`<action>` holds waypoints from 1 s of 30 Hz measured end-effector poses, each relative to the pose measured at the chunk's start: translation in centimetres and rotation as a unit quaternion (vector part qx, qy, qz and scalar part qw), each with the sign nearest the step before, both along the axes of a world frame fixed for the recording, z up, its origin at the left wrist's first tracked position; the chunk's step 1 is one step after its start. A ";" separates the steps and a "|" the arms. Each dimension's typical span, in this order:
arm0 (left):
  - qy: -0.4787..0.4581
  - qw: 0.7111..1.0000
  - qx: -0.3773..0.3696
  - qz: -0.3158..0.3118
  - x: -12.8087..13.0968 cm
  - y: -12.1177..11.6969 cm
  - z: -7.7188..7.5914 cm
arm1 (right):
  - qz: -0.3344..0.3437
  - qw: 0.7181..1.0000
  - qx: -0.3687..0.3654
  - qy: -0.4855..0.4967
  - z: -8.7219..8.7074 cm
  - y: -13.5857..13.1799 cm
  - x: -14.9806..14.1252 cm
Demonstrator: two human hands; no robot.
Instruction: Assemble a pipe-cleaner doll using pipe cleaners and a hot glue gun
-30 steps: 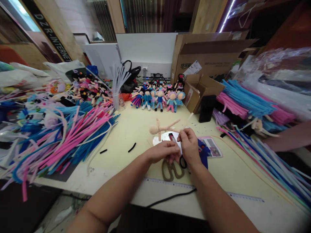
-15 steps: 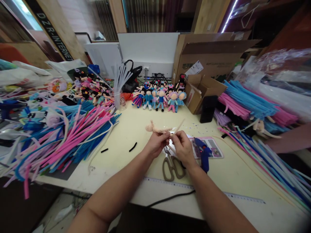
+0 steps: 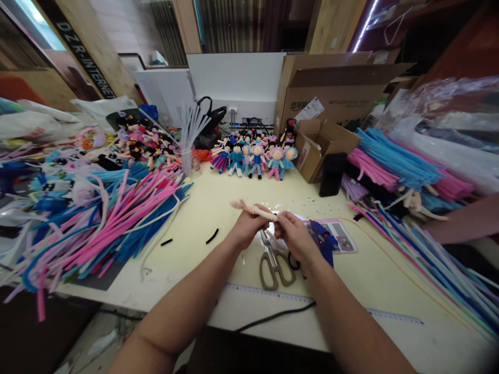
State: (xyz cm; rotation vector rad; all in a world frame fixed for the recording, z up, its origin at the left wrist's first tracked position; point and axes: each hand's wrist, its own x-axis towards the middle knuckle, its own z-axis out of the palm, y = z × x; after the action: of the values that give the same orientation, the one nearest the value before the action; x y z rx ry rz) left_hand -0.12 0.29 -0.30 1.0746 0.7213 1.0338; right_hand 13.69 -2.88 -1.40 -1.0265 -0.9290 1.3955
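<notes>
Head view: the left hand (image 3: 249,227) and the right hand (image 3: 291,232) meet just beyond the scissors (image 3: 268,248), raised over the tabletop (image 3: 187,265). Between them is a fuzzy peach figure (image 3: 253,208), its lumpy end pointing left and its narrow end at the right hand. The left fingers grasp it partway along, and the right fingers pinch near its narrow end; the exact fingertip contact is partly hidden. Right of the scissors, a blue glue gun (image 3: 326,244) overlaps a printed card (image 3: 345,236). Nearer the person than the scissors runs a ruler (image 3: 273,295), with a black cord (image 3: 276,315) partly below it. Left of the scissors lie two short black pieces (image 3: 212,236), and farther left, a heap of pink and blue fuzzy sticks (image 3: 117,218). Well beyond the scissors, a group of small dolls (image 3: 257,161) stands left of an open cardboard box (image 3: 339,137).
</notes>
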 end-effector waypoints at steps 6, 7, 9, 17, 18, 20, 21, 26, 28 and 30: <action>0.026 1.000 0.012 -0.008 -0.2 0.1 -0.1 | -0.010 1.000 -0.007 -0.001 0.3 0.0 0.1; 0.033 0.999 0.014 -0.007 -0.2 0.1 0.0 | -0.010 1.000 -0.007 -0.002 0.3 0.0 0.1; 0.047 0.999 0.020 -0.007 -0.2 0.0 0.1 | -0.007 1.000 -0.006 -0.001 0.2 0.0 0.1; -0.021 0.994 -0.062 -0.082 -0.3 -0.4 1.0 | -0.078 0.989 0.082 -0.094 -0.2 0.0 0.3; -0.045 0.989 -0.085 -0.113 -0.5 -0.5 1.2 | -0.093 0.984 0.098 -0.116 -0.1 -0.1 0.5; -0.083 0.976 -0.119 -0.163 -0.8 -0.6 1.5 | -0.117 0.973 0.121 -0.155 0.3 -0.2 0.7; -0.095 0.972 -0.128 -0.175 -1.0 -0.7 1.5 | -0.125 0.969 0.128 -0.172 0.4 -0.3 0.7; -0.080 0.979 -0.152 -0.106 -0.5 -0.5 0.8 | -0.111 0.957 0.138 -0.229 0.8 -0.6 0.5; -0.065 0.985 -0.143 -0.067 -0.1 -0.4 0.6 | -0.089 0.961 0.129 -0.226 0.7 -0.6 0.3; -0.051 0.990 -0.126 -0.040 0.2 -0.4 0.5 | -0.064 0.971 0.110 -0.203 0.6 -0.5 0.3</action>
State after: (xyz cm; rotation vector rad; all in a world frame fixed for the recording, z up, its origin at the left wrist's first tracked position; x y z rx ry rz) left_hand 0.05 -0.07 0.21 0.8201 0.7001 0.8951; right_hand 13.99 -3.35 -0.76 -1.2008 -1.2609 0.9657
